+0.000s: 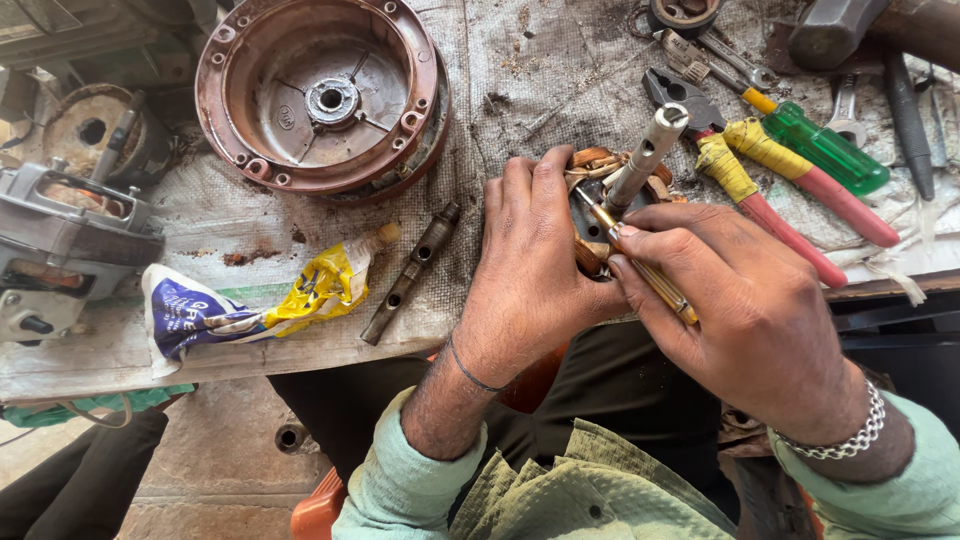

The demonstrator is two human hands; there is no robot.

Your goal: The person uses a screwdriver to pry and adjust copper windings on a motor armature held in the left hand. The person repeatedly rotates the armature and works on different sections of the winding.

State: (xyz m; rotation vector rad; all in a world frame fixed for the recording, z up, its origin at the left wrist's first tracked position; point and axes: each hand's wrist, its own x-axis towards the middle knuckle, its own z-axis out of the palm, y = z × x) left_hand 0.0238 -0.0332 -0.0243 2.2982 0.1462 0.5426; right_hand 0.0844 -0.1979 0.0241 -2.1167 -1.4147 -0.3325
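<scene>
A: Head view, the only one. What have you got in each hand?

B: My left hand [535, 265] is curled shut around the armature [610, 200], fingers over its top and thumb side pressed to the copper windings. My right hand [745, 305] pinches a thin brass-coloured tool [640, 265] between thumb and forefinger, the other fingers folded loosely.

A: Where does the armature sit?

B: Between my hands at the bench [250, 215] edge, mostly hidden under my left fingers. Its shaft [648, 148] sticks out beyond my fingertips.

A: Which way does it point?

B: Its long axis runs along the shaft, up and away from me, leaning toward my right hand's side. The tool lies crosswise to it, tip in at the windings, handle back across my right palm.

A: How would you do this step well?

B: I'd judge: keep the left grip firm so the armature can't roll, work the tip lightly so it doesn't nick the wire, and brace the right hand against the left.

A: What lies about?

B: Pliers [760, 185] and a green screwdriver [820, 150] beyond my right hand; a rod [412, 272], a tube [250, 300] and a round cover [320, 95] off my left.
</scene>
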